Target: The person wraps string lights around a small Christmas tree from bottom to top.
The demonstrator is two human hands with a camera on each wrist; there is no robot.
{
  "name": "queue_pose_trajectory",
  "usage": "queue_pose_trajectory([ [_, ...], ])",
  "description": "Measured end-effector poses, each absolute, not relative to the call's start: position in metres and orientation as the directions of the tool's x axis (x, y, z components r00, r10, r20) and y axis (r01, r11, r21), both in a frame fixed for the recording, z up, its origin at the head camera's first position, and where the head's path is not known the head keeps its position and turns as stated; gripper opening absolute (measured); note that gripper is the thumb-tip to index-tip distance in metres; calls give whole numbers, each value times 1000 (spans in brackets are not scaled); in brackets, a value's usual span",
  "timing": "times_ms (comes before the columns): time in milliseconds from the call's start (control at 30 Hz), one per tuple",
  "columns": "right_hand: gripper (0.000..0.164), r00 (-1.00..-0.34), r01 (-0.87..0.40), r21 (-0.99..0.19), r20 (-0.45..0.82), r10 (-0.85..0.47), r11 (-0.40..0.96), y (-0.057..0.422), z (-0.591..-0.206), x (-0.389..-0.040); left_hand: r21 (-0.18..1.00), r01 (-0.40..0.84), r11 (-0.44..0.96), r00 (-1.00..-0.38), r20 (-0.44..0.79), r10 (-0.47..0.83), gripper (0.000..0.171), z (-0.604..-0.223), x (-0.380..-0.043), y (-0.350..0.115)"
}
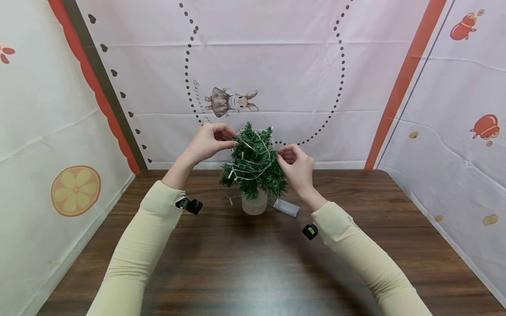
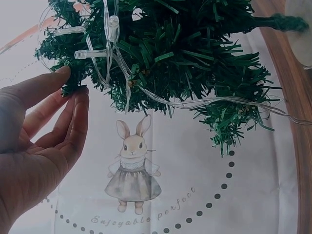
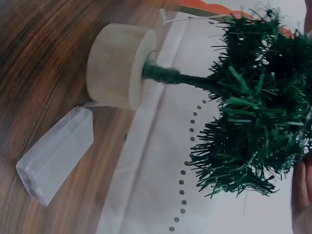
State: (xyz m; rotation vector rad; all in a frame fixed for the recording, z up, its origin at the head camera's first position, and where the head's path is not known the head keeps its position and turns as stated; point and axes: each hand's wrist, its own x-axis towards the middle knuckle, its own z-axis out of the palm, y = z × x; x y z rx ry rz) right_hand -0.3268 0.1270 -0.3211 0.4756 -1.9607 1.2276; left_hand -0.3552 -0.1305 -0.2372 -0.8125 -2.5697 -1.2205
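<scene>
A small artificial Christmas tree (image 1: pixel 253 162) stands upright on the table in a pale round base (image 1: pixel 254 203). String lights (image 2: pixel 111 29) on thin clear wire wind around its branches. At the tree's upper left, my left hand (image 1: pixel 209 142) pinches a green branch tip (image 2: pixel 73 84) between thumb and fingers. My right hand (image 1: pixel 297 169) is at the tree's right side, thumb and curled fingers pinching at its edge; the exact bit of branch or wire there is hidden. Only a sliver of that hand shows at the right wrist view's edge.
A clear-white battery box (image 1: pixel 286 207) lies on the wooden table (image 1: pixel 253 272), right of the base. A loose light end (image 1: pixel 231 200) sticks out on the left. Printed cloth (image 1: pixel 292 87) hangs behind and at both sides.
</scene>
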Motion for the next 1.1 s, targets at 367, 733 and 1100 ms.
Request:
queue_pose_trajectory([
  [367,17,-698,-586,-535,715,-44,609,129,-324,-329,662,548,511,-833,379,402,22,-237,-355,-130],
  [733,19,-767,-546,-565,635,-97,618,129,-321,-331,665,556,499,-828,391,401,22,-237,-355,-131],
  [1100,19,-819,-528,-669,565,-105,523,134,-321,-330,671,551,496,-831,387,400,25,-238,-353,-131],
])
